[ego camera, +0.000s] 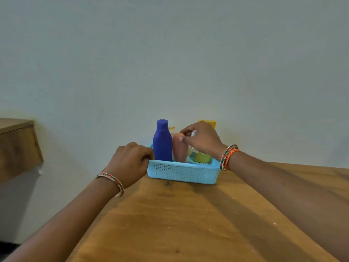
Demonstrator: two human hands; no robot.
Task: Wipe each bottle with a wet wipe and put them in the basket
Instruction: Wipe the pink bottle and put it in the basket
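Right hand grip: fingers curled down over the basket's contents, thumb and forefinger pinching something small and white. Could be the wet wipe or a bottle cap; cannot tell which. The fingertips sit at the top of the pink bottle, touching or just above it.

Left hand grip: fingers curled at the left end of the blue basket, apparently gripping its rim to steady it. The contact itself is hidden behind the knuckles.

Basket stands on the wooden table, at the far edge against the wall. Inside, upright: dark blue bottle at left, pink bottle touching it on the right, green container at far right under the right wrist. A pale bottle with a light cap peeks out behind the blue one, and a yellow item shows behind the right hand; whether these 2 stand inside the basket or behind it is unclear.

Progress (judgement): at least 3 bottles are already in the basket and none are visible loose on the table, so the task looks near its end. Possibly this is the last placement or a final adjustment. Whether each bottle was wiped cannot be read from here.

Hidden or unclear: basket interior, lower halves of the bottles, the white object's identity.
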